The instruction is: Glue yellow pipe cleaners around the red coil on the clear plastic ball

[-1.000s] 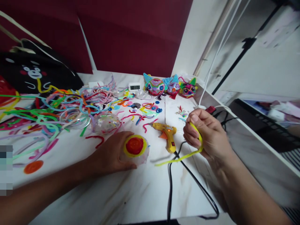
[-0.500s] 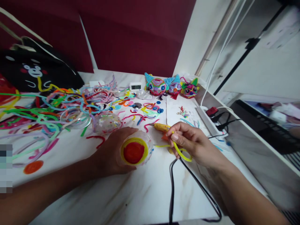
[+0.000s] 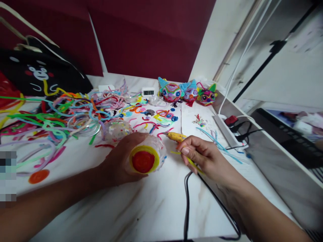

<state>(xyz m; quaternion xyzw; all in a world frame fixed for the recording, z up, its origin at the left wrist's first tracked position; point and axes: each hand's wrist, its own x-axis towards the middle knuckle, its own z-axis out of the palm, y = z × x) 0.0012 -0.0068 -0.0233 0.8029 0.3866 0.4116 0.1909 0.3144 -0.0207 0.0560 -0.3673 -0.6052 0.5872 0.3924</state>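
Observation:
My left hand point(image 3: 116, 162) is wrapped round a clear plastic ball point(image 3: 162, 150). A red disc point(image 3: 143, 161) ringed with yellow sits on the ball's side facing me, and small coloured bits show on its wall. To the right, my right hand point(image 3: 205, 154) pinches a yellow pipe cleaner point(image 3: 193, 164) between thumb and fingers. One end of it points toward the ball, apart from it. Just behind those fingers a yellow glue gun point(image 3: 176, 136) lies on the table, partly hidden by the hand. Its black cord point(image 3: 187, 201) runs toward me.
Tangled pipe cleaners point(image 3: 58, 117) cover the left, by a black bag point(image 3: 22, 74). Another clear ball point(image 3: 117, 129) lies behind my left hand. At the back stand a small timer point(image 3: 148, 91) and several decorated balls point(image 3: 172, 92). A power strip point(image 3: 228, 131) lies right.
The curled yellow pipe cleaner in my right hand now looks straighter, its loop gone from beside the palm. My left hand keeps the ball in nearly the same place. The view has shifted slightly.

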